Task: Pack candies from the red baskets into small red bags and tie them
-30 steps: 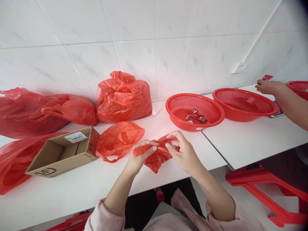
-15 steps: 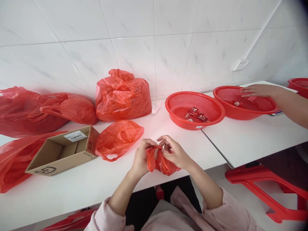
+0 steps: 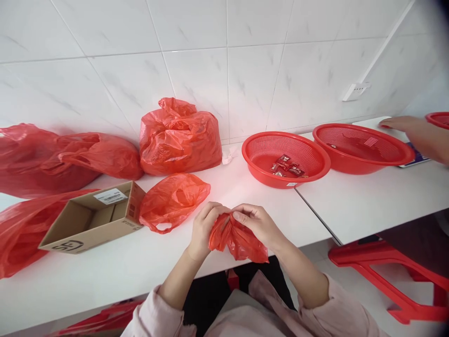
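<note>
A small red plastic bag (image 3: 242, 241) is gathered between my hands over the front edge of the white table. My left hand (image 3: 205, 229) grips its gathered top from the left, fingers closed. My right hand (image 3: 257, 224) pinches the same top from the right, thumb on the plastic. Whatever the bag contains is hidden. Just left of my hands lies an open, flattened red bag (image 3: 175, 201) with its handle loop showing. Beyond my right hand stands a red mesh basket (image 3: 252, 154) holding several small red packets (image 3: 287, 166).
An open cardboard box (image 3: 98, 231) stands on the left among red bags (image 3: 101, 154). A full red bag (image 3: 180, 140) rests against the tiled wall. At the right, another person's hand (image 3: 403, 126) is above a second basket (image 3: 365, 161). A red stool (image 3: 372, 267) stands below the table.
My fingers have closed in on the bag's top, and the bag hangs more spread out below. The other person's hand has moved right, from inside the second basket to its far edge.
</note>
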Demonstrator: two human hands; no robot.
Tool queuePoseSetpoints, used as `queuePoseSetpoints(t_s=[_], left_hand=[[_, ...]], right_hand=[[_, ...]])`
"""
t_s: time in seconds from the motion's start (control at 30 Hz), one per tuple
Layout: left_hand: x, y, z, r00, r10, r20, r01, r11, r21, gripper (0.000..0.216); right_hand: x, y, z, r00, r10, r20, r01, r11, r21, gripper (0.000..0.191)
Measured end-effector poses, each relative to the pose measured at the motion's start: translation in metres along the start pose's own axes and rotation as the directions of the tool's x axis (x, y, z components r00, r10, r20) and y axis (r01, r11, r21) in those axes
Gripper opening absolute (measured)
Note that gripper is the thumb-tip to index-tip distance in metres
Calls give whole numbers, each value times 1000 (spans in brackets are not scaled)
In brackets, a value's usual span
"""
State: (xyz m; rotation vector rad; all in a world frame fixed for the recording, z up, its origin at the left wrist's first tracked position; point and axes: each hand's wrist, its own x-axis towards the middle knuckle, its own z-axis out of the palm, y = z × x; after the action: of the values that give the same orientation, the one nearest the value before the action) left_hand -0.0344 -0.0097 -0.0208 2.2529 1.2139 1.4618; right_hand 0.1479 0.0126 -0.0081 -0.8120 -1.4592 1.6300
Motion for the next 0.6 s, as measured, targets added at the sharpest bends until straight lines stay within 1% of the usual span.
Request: queuePoseSetpoints(t_s=[0.07,0.17,0.27,0.33,0.4,0.47,0.53,0.6], left_hand=[[2,3,-6,999,16,51,-17,1000,22,20],[4,9,-13,991,44,123,-46,999,14,23],[6,15,-17,984,47,173,-44,999,-20,21],[7,17,-20,976,23,217,-15,999,-39,21],[8,18,-23,961,-2,276,23,997,-74,22],[9,17,-28,947,-10,321,53,991,-126,22],[11,14,-32,946,-14,324,68,985,-158,23],[12,12,-36,957,-46,288,87,987,-134,24]], right_hand=[[-3,-4,-2,1000,9,18,-7,996,-90,24],[-10,-10,-1,1000,-6,-1,6,964,-264,23],[-17,-14,5,999,-32,-36,14,904,-428,19],[-21,-15,9,996,-66,-53,27,841,-540,14],[-22,-17,11,993,-112,-46,52,735,-676,12],[-21,-19,12,985,-175,9,111,579,-808,13],[-18,-23,9,959,-255,125,220,390,-894,14],[-14,-28,6,909,-325,261,335,199,-921,18]])
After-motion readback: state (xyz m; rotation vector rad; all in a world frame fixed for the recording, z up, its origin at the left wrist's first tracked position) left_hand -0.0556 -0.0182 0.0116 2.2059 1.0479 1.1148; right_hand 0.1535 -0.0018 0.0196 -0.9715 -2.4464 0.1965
